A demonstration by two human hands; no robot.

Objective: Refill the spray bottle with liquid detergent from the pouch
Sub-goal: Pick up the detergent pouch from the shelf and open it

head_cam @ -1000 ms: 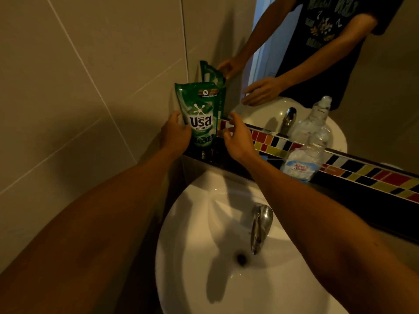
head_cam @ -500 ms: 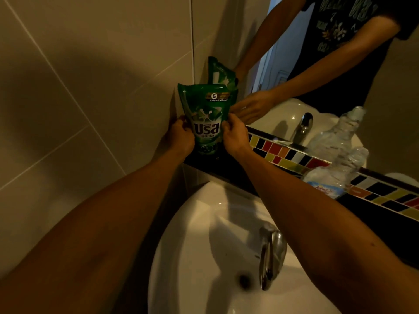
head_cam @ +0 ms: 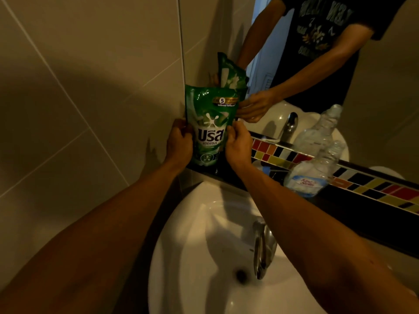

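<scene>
Refilling has barely begun. At the wall corner the green detergent pouch (head_cam: 209, 125), apparently unopened, is gripped upright on the ledge (head_cam: 362, 200) by the left hand (head_cam: 179, 143) and right hand (head_cam: 238, 146), fingers closed on its sides. Further right the clear bottle (head_cam: 315, 166) leans against the mirror, untouched; opening and pouring remain.

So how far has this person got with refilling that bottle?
Barely started. Both hands, left and right, grip the green detergent pouch standing upright on the ledge in the corner; its top looks unopened. The clear bottle sits untouched on the ledge to the right. Opening the pouch and pouring are still to come.
</scene>
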